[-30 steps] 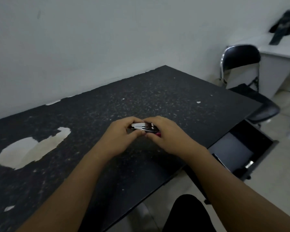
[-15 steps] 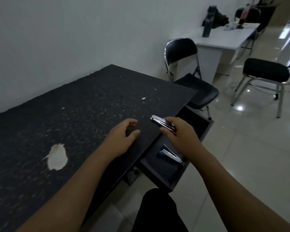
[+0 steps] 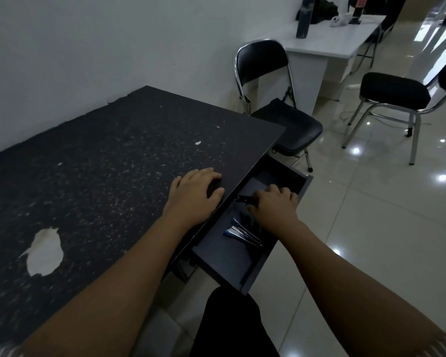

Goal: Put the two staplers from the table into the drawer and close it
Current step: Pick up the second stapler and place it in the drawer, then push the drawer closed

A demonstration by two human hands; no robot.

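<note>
the left hand (image 3: 195,194) lay flat and open on the dark speckled table (image 3: 101,161), palm down near its right edge, gripping nothing. just to its right the drawer (image 3: 252,266) stood pulled out from under the table, its dark interior in view.

the right hand (image 3: 274,203) was down inside the drawer, toward its far half, with the fingers curled around a dark stapler (image 3: 246,199); only the stapler's left end stuck out past the thumb, and whether it already touched the drawer floor could not be told. nearer in the same drawer lay the blue stapler (image 3: 240,233), resting on the bottom with its metal top catching light, close to the right wrist but apart from the hand.

a pale worn patch (image 3: 45,251) showed on the table's near left. beyond the far right corner of the table stood a black folding chair (image 3: 281,109) with a chrome frame, and farther right a second black chair (image 3: 394,91) on the glossy tiled floor (image 3: 371,215). a white desk (image 3: 330,45) sat against the far wall with a dark bottle (image 3: 304,16) on it.
</note>
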